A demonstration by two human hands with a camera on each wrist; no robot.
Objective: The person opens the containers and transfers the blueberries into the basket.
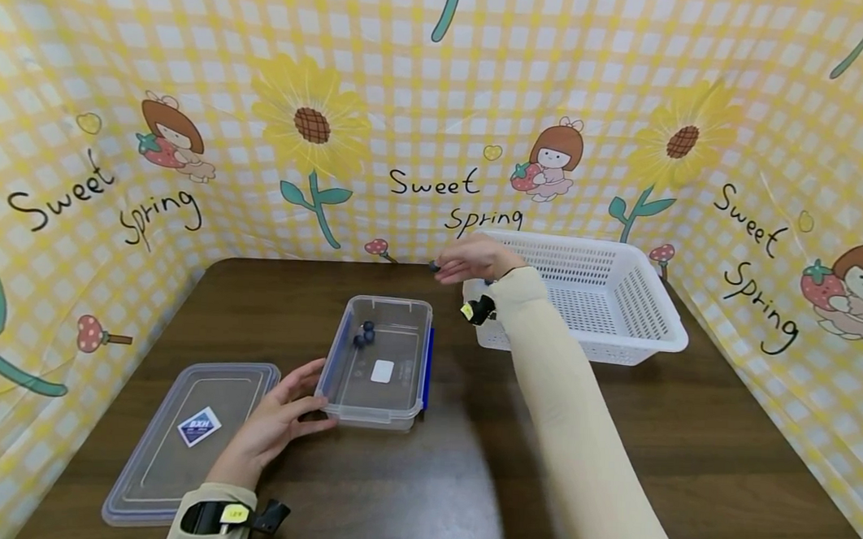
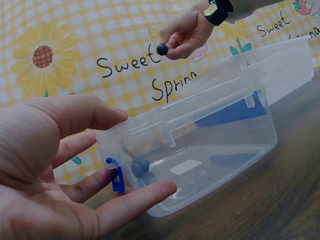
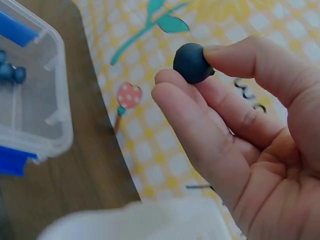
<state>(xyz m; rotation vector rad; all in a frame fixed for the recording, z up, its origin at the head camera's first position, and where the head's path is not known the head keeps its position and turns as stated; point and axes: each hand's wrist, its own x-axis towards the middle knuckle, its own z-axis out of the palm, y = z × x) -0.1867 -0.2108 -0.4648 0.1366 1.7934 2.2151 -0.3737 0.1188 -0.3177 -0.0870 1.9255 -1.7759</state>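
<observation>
Between thumb and fingertips my right hand [image 1: 476, 258] pinches one blueberry [image 3: 192, 63], raised over the near-left end of a white perforated basket [image 1: 589, 343]. To its left, a clear plastic container [image 1: 395, 398] with blue side clips stands uncovered on the table. Three blueberries [image 1: 364, 335] lie together inside it, toward its left side. At the container's near-left corner is my left hand [image 1: 277, 420]; its thumb touches the rim and its other fingers extend loosely along the outer wall [image 2: 145, 200]. A speck of dark blue shows in the basket, mostly hidden by the right wrist.
A clear lid [image 1: 166, 451] with a blue-and-white label lies flat on the dark wooden table [image 1: 419, 497], left of the container and partly under the left forearm. A yellow checked cloth [image 1: 426, 98] rises behind the table and along both sides.
</observation>
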